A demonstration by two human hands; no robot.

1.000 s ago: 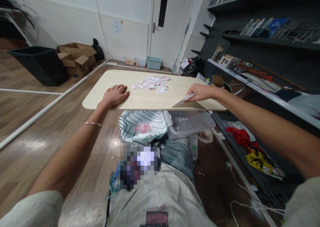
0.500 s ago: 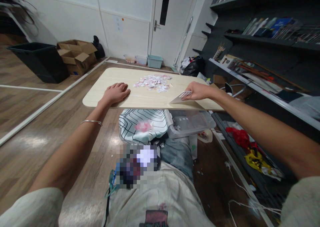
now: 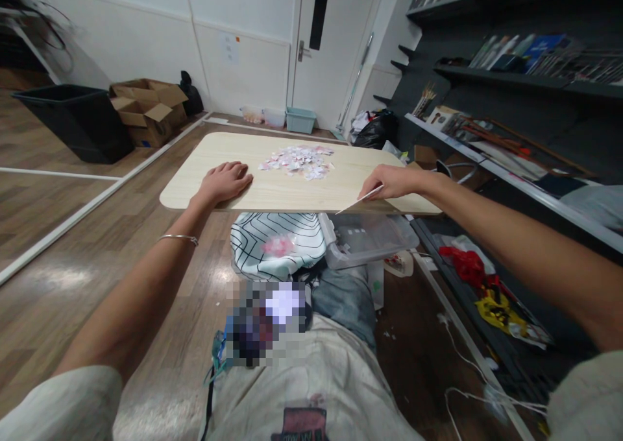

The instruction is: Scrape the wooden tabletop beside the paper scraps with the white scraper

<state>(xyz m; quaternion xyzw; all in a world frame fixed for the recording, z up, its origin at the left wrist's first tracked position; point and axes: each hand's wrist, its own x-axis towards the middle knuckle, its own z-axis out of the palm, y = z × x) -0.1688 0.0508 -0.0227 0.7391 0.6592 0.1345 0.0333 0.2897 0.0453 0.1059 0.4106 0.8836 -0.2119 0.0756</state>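
Note:
My left hand [image 3: 224, 181] lies flat on the near left part of a light wooden table [image 3: 204, 162], fingers spread, holding nothing. My right hand [image 3: 392, 181] pinches a thin flat card or sheet [image 3: 359, 200] at the table's near right edge; the sheet is seen almost edge-on, its tip pointing down-left past the table's rim. A heap of small pink and white paper scraps [image 3: 298, 160] lies on the table's middle, beyond both hands.
Under the table sit a clear plastic lidded box [image 3: 370, 238] and a black-striped white bag [image 3: 277, 241]. Dark shelves [image 3: 511, 78] with books and clutter line the right. Cardboard boxes [image 3: 146, 111] and a black bin [image 3: 75, 120] stand at the far left. Cables trail on the floor [image 3: 481, 389].
My right hand has turned the sheet from a flat face-up slant to nearly edge-on and drawn it slightly toward the table's near edge. My left hand has stayed put.

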